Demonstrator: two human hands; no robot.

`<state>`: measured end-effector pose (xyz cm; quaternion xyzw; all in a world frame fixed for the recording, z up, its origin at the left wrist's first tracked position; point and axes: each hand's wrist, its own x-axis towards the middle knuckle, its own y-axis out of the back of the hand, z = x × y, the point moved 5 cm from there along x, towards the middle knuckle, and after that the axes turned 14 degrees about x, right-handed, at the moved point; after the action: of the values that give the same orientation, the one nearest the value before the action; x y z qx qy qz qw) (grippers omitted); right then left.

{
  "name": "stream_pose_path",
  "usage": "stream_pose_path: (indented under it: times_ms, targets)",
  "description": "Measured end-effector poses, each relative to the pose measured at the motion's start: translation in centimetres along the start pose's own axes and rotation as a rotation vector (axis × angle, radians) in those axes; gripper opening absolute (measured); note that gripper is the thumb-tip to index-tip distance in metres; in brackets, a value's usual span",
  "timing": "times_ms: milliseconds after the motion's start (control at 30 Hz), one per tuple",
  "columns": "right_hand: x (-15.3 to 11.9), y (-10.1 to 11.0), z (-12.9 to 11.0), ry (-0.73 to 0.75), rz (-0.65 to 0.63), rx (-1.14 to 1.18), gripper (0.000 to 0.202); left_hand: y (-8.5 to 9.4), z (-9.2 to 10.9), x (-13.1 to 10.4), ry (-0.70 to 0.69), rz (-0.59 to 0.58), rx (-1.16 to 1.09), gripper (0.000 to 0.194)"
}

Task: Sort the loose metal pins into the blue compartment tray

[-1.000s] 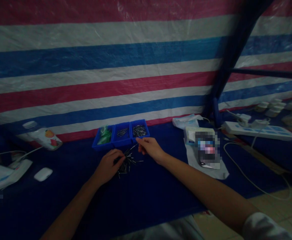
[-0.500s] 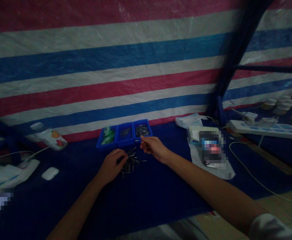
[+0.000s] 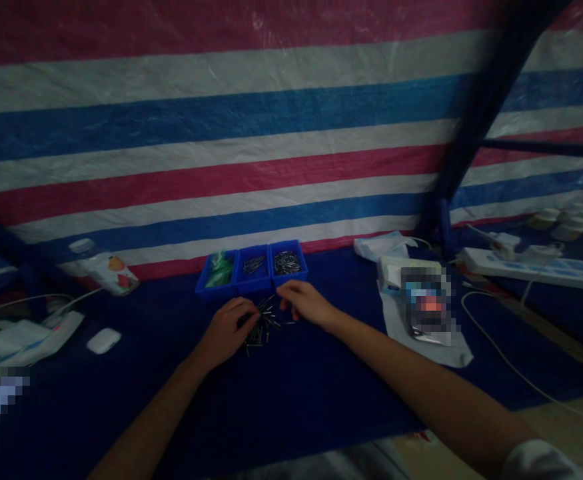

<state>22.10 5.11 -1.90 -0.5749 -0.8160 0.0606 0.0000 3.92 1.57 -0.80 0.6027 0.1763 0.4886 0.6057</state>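
Observation:
A loose pile of thin metal pins [image 3: 260,332] lies on the blue tabletop. My left hand [image 3: 230,328] rests at the pile's left edge, thumb and forefinger closed together; whatever is between them is too small to make out. Just right of the pile, my right hand [image 3: 304,303] hovers with fingers curved and apart, and no pin shows in it. Behind both hands stand three joined blue bins. The right bin [image 3: 289,279] holds many pins, the middle bin [image 3: 252,285] has fewer, and the left bin [image 3: 215,291] contains a green plastic bag [image 3: 220,269].
At the left are a tilted bottle [image 3: 108,270], a small white case [image 3: 104,341] and a power strip [image 3: 51,340]. On the right sit a box [image 3: 388,275], a pixelated item on white paper [image 3: 396,333], another power strip [image 3: 536,269] and a cable. A striped sheet [image 3: 271,153] hangs behind.
My right hand has come down from the right bin's front edge towards the pile. The pin in its fingertips no longer shows. My left hand has stayed at the pile.

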Motion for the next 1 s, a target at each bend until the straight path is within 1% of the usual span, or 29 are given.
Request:
stream_pose_path:
  times_ms: [67, 133, 200, 233, 333, 467, 600, 767, 867, 1000]
  targets:
    - [-0.4, -1.1, -0.2, 0.154, -0.111, -0.232, 0.020, 0.0, 0.0, 0.0, 0.007, 0.021, -0.001, 0.020]
    - [-1.0, -2.0, -0.7, 0.305, -0.194, -0.403, 0.018, 0.2, 0.1, 0.0, 0.018, 0.054, -0.010, 0.020]
    - [-1.6, -2.5, -1.2, 0.394, -0.232, -0.514, 0.017, 0.4, 0.3, 0.1, 0.024, 0.083, -0.028, 0.020]
    - [-1.8, -2.6, -1.4, 0.422, -0.230, -0.551, 0.016, 0.5, 0.4, 0.1, 0.025, 0.093, -0.039, 0.020]
    - [-1.9, -2.6, -1.8, 0.474, -0.204, -0.598, 0.015, 0.6, 0.5, 0.1, 0.027, 0.114, -0.060, 0.020]
    - [-1.8, -2.5, -1.7, 0.550, -0.163, -0.587, 0.016, 0.6, 0.3, 0.0, 0.032, 0.114, -0.065, 0.020]
    - [-2.2, -3.0, -1.6, 0.631, -0.198, -0.581, 0.022, 0.6, 0.4, 0.0, 0.021, 0.089, -0.056, 0.025]
    - [-2.8, -3.8, -1.4, 0.658, -0.268, -0.626, 0.025, 0.8, 0.8, 0.0, -0.017, 0.074, -0.046, 0.031]
    - [-2.9, -3.8, -1.3, 0.654, -0.275, -0.689, 0.028, 0.9, 0.7, 0.0, -0.016, 0.081, -0.035, 0.032]
    - [-2.9, -3.4, -1.6, 0.655, -0.260, -0.731, 0.028, 0.9, 0.2, -0.1, 0.012, 0.109, -0.022, 0.028]
